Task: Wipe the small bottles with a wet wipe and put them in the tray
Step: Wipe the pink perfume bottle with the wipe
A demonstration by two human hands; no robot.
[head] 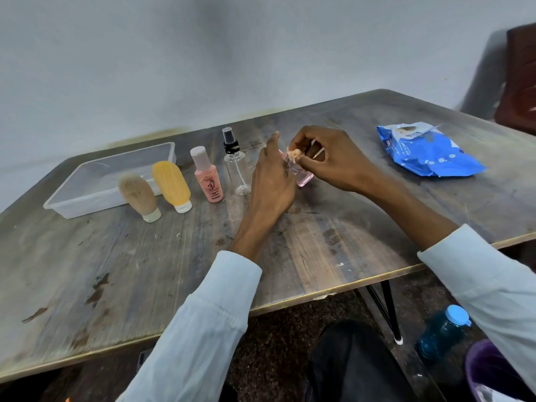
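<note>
Bottle [303, 177] pink, gripped steady by my left hand [271, 181] so my right hand [327, 158] can pinch the wipe [294, 154] against it.

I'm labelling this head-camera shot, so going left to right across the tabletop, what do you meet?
Clear plastic tray → beige squeeze bottle → yellow squeeze bottle → pink flip-cap bottle → clear spray bottle → left hand → small pink bottle → right hand → blue wet-wipe pack.
</note>
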